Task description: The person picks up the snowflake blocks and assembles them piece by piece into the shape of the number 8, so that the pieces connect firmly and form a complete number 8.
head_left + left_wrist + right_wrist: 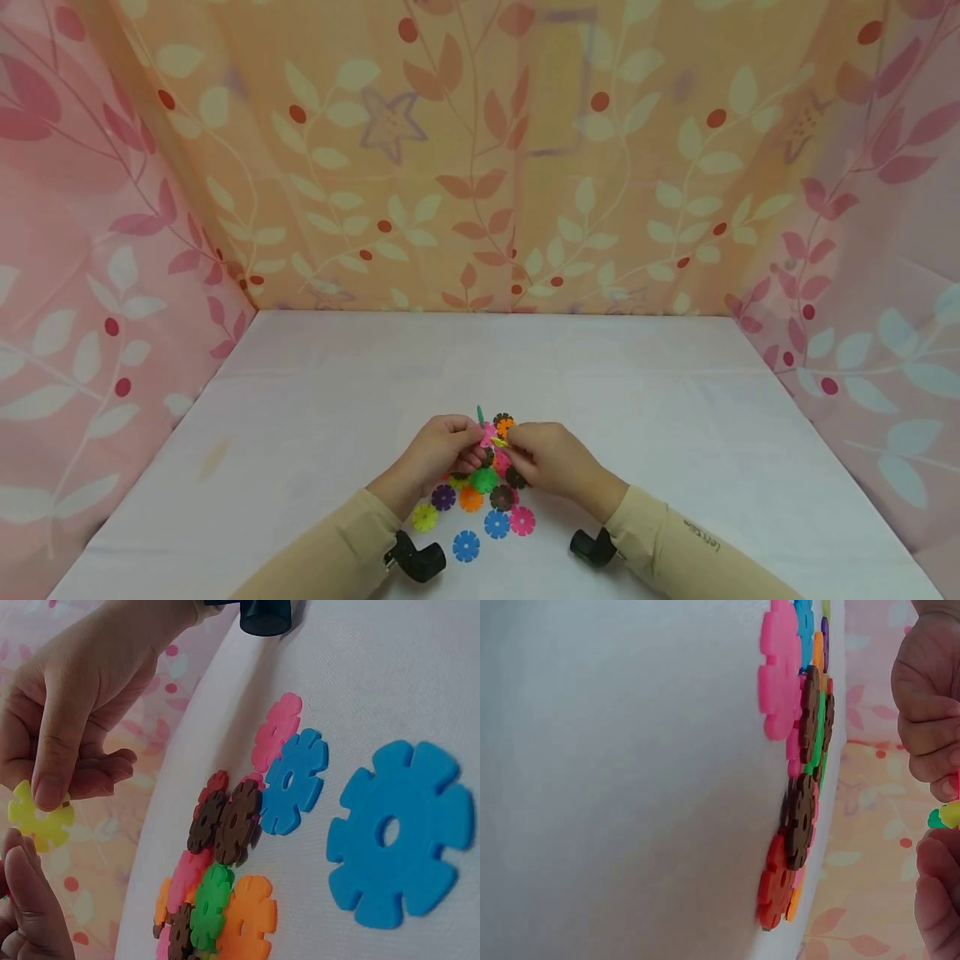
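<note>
From far off I watch my left grip (444, 443) pinch a pink disc (488, 432), a green disc (480, 412) beside it; my right grip (561, 460) pinches a yellow disc (46, 824) close by; little seems done; many loose discs (483, 481) lie on the bench (637, 375), so much seems left.

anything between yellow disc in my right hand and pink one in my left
Nothing visible: the yellow disc in the right hand is right beside the pink disc in the left hand; loose discs lie below.
</note>
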`<state>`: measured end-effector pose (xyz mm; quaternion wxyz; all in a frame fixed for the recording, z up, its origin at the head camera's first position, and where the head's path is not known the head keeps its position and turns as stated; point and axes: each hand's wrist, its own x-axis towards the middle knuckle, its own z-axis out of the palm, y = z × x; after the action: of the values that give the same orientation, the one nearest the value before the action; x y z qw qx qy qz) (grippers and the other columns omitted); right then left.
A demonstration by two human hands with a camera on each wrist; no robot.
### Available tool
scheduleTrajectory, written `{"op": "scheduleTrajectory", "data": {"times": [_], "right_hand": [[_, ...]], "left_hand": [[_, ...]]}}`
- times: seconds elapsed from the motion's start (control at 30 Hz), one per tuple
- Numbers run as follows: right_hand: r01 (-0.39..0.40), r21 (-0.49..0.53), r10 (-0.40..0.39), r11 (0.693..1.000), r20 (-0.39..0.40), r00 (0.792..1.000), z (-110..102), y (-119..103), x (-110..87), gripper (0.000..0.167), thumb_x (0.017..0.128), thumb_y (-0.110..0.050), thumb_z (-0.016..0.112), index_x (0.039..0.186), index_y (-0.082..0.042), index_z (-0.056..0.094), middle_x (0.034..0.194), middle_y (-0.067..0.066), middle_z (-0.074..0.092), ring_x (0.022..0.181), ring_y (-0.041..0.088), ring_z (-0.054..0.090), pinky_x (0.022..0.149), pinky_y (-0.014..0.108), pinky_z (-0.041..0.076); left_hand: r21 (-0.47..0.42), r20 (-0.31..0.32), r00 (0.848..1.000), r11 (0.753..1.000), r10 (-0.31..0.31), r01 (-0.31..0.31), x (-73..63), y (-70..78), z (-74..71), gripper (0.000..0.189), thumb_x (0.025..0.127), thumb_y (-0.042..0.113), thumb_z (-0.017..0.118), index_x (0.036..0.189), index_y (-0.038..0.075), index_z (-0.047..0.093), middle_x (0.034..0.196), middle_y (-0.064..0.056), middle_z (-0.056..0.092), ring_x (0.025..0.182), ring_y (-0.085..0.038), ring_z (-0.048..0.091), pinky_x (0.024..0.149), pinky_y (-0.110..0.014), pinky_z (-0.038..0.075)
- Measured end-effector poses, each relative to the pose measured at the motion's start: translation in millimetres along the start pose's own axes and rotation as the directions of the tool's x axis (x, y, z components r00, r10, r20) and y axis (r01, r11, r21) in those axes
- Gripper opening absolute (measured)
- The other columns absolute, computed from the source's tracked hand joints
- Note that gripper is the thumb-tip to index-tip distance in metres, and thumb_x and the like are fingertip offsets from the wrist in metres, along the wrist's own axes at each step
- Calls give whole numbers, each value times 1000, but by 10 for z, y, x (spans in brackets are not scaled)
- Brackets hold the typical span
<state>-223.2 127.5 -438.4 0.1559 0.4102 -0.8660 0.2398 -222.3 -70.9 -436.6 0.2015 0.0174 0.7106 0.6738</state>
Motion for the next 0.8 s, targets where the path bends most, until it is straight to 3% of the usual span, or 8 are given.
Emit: {"op": "scheduleTrajectory", "data": {"times": [0.27, 0.43, 0.63, 0.8], "right_hand": [[-15, 29, 14, 999, 36, 999, -1, -3, -32, 22, 79, -12, 66, 68, -20, 49, 59, -14, 38, 53, -1, 38, 49, 9, 34], [-125, 59, 121, 990, 62, 991, -16, 32, -2, 13, 80, -10, 67, 82, -18, 57, 72, -12, 52, 65, 5, 50, 58, 14, 44], [-247, 133, 221, 960, 182, 958, -30, 69, 40, 7, 83, -12, 66, 88, -15, 60, 79, -9, 59, 69, 5, 51, 62, 19, 48], [-287, 202, 256, 936, 166, 952, -24, 80, 48, 10, 83, -10, 65, 88, -17, 60, 81, -11, 58, 71, 5, 51, 63, 20, 48]], "left_hand": [[30, -152, 985, 997, 75, -71, 15, 68, -129, 27, 92, 22, 55, 85, -4, 58, 69, -7, 59, 60, -16, 58, 61, -27, 52], [71, -57, 997, 996, 51, -47, 12, 93, -154, 28, 92, 21, 53, 76, -2, 56, 62, -4, 55, 55, -14, 51, 55, -25, 49], [99, 42, 999, 995, -10, 6, 10, 33, -117, 25, 91, 20, 52, 71, 5, 53, 59, -2, 51, 52, -13, 49, 53, -24, 48], [117, 89, 995, 993, -43, 32, -7, -5, -109, 19, 88, 19, 59, 77, 3, 55, 66, -7, 57, 57, -16, 55, 58, -28, 52]]}}
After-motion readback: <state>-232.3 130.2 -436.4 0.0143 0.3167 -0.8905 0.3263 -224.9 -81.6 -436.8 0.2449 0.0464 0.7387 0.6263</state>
